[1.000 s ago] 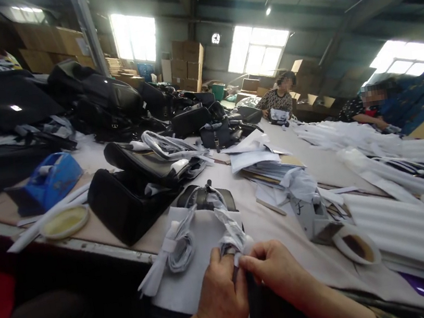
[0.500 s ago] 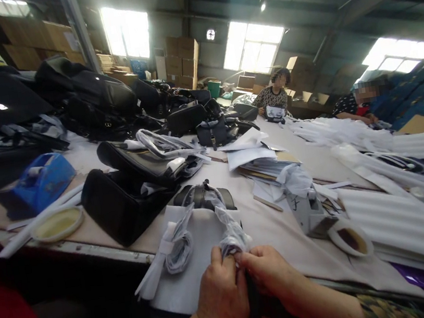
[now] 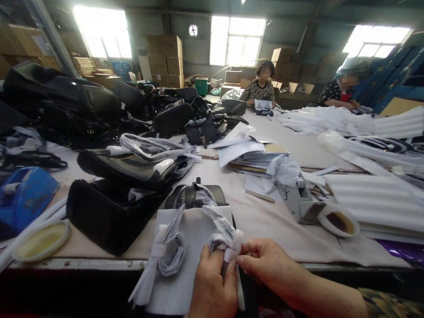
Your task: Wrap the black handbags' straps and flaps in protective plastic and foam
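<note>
Two hands (image 3: 238, 276) grip one wrapped strap bundle (image 3: 222, 234); two co-workers (image 3: 259, 89) sit beyond.

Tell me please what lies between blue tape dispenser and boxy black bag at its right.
Between the blue dispenser and the black bag, the head view shows a white strip, with a yellowish roll before it.

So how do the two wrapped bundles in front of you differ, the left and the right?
The left bundle lies untouched on the white sheet; the right bundle is held by the left hand, while the right hand pinches its white strip. The left bundle's coil is in plain view; the right bundle's is partly hidden by fingers. Both have pale, crinkled wrapping.
</note>
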`<state>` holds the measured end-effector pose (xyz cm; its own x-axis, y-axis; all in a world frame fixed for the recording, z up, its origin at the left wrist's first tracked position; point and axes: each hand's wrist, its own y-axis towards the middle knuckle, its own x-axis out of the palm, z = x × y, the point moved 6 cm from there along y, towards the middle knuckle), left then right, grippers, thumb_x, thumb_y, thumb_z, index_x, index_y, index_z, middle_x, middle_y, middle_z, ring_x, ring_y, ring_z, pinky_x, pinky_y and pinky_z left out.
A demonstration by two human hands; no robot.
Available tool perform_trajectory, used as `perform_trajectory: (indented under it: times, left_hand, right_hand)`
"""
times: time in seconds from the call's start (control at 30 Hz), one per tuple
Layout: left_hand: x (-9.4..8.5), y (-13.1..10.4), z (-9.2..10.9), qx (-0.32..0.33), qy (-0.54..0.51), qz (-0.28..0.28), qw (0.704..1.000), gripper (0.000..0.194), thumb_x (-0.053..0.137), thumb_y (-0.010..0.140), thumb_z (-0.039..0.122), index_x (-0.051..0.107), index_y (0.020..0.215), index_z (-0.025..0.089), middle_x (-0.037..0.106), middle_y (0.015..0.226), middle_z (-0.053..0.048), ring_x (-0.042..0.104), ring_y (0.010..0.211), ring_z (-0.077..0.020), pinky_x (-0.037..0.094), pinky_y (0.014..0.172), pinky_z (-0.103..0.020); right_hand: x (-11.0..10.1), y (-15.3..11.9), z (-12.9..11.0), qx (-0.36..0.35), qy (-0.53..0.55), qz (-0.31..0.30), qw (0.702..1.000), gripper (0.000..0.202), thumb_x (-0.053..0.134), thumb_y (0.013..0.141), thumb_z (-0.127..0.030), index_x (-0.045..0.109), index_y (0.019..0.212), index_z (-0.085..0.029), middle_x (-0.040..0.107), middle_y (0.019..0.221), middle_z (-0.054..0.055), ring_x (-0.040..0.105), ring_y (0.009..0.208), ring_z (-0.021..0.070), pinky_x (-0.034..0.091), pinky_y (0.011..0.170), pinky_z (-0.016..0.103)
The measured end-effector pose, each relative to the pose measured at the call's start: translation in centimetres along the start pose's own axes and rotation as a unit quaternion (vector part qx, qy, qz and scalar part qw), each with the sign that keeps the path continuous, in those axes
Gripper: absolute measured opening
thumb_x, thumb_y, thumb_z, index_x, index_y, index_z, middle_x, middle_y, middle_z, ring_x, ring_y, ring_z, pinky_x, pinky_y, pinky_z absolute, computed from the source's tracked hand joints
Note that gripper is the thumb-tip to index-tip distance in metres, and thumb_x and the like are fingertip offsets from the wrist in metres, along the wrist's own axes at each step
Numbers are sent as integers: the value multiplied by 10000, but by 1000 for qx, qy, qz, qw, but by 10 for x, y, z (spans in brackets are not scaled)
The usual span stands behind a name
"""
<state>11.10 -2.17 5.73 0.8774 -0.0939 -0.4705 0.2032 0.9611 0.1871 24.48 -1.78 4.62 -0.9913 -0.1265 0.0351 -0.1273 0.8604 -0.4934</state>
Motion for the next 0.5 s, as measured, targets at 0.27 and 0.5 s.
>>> perform_trajectory:
  times: [0.27, 0.5]
  left_hand:
    - [-14, 2, -1, -106, -143, -67, 982, 305, 557, 953, 415, 717, 953, 156, 707, 940, -89, 671, 880, -226, 544, 799, -316]
    - [-1, -7, -11, -271, -364, -130, 882, 515, 664, 852, 576, 632, 1092, 121, 582, 595, 22, 468, 431, -89, 381, 411, -192]
  right_hand:
    - [0, 1, 1, -134, -55, 16, 989, 165, 670, 753, -299, 696, 816, -148, 592, 652, -16, 485, 615, 130, 385, 590, 249]
    - [-2, -4, -2, -137, 61, -50, 987, 298, 752, 786, -429, 732, 837, -136, 566, 620, -25, 451, 585, 106, 362, 578, 238]
